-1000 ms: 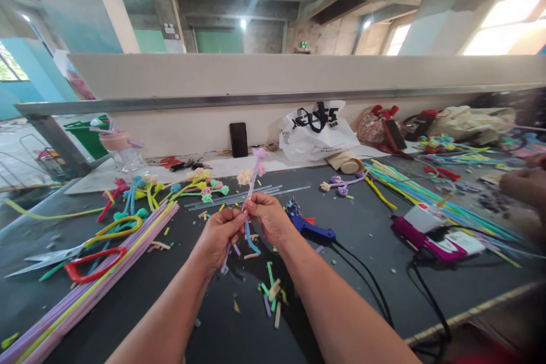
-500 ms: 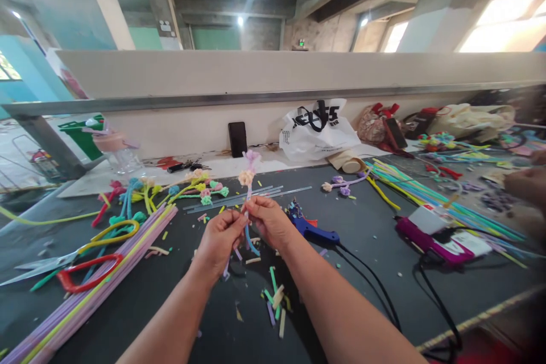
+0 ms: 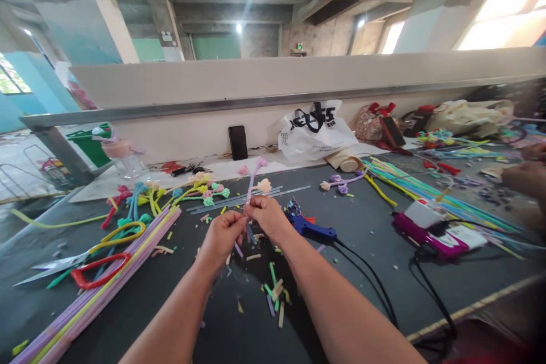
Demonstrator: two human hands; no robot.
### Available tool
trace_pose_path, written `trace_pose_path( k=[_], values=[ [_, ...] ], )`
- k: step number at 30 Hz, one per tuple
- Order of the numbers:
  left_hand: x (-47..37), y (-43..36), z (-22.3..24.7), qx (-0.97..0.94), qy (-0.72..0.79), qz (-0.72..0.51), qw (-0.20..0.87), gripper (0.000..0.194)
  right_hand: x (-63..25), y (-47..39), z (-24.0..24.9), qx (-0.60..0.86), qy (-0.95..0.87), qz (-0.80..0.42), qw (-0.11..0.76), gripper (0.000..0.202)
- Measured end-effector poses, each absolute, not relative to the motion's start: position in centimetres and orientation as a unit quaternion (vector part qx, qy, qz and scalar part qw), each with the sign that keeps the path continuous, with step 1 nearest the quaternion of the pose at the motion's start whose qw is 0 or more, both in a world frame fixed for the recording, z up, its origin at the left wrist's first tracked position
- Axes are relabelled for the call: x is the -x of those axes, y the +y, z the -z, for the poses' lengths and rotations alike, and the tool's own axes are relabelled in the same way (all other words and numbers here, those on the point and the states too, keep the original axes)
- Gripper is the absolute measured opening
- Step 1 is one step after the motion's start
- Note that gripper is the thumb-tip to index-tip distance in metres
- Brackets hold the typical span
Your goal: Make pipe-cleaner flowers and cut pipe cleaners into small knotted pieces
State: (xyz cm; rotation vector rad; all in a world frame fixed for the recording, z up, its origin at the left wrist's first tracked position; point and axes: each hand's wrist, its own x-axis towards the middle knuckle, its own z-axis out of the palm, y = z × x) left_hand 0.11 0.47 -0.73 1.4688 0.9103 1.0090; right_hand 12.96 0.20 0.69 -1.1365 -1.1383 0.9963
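Left hand (image 3: 224,231): thumb and fingers pinching the flower stem (image 3: 251,186) low down
Right hand (image 3: 267,217): gripping the same stem, fingertips meeting the left hand's
Flower stem: fuzzy, lilac, nearly upright with a slight rightward lean, held over the desk (image 3: 371,219), left of the blue glue gun (image 3: 314,231)
Blossoms: lilac at the tip, pink to its left, peach lower right
Lower end: bluish, partly hidden by the fingers
Offcuts (image 3: 277,290): green, beige and purple, nearer the wearer than the glue gun
Scissors (image 3: 101,273): red-and-yellow handled, far left of the glue gun
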Motion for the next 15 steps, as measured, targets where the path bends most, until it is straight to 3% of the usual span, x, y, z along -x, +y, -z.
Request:
trace_pose_path(
  k=[9, 12, 15],
  values=[
    [0.0, -1.2, -1.2, -0.437, 0.223, -0.394, 0.777, 0.020, -12.8, -1.5, -2.4, 0.294, -0.463, -0.595, 0.588, 0.024],
    [-0.2, -1.7, -1.2, -0.415, 0.172, -0.380, 0.809, 0.019, -12.9, -1.9, -2.6, 0.231, -0.448, -0.639, 0.581, 0.023],
    [-0.4, -1.5, -1.2, -0.437, 0.206, -0.388, 0.785, 0.021, -13.0, -1.5, -2.2, 0.270, -0.458, -0.613, 0.585, 0.028]
  ],
)
